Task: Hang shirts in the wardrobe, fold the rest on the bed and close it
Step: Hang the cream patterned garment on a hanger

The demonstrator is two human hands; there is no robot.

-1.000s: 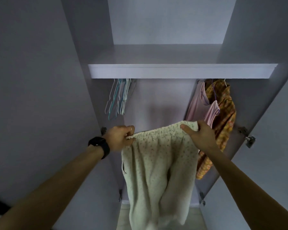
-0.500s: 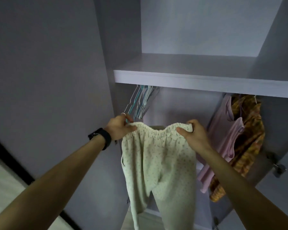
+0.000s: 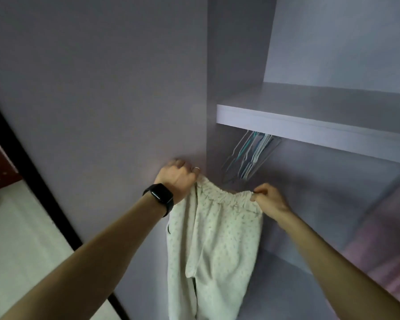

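At the left of the frame stands the open wardrobe door (image 3: 102,88). Just right of it, near centre, my left hand (image 3: 178,179), with a black watch (image 3: 159,196) on the wrist, has its fingers curled round one end of the elastic waistband of the pale dotted trousers (image 3: 213,239). The trousers hang, legs free, in front of the wardrobe (image 3: 236,65). Bare hangers (image 3: 249,158) hang behind them under the shelf (image 3: 310,125). My right hand (image 3: 270,200) pinches the waistband's other end. A pink garment (image 3: 383,262) blurs at the right edge. I judge these are for folding, not hanging. The next move calls for holding both ends and carrying them to the bed, which I cannot clearly make out here.
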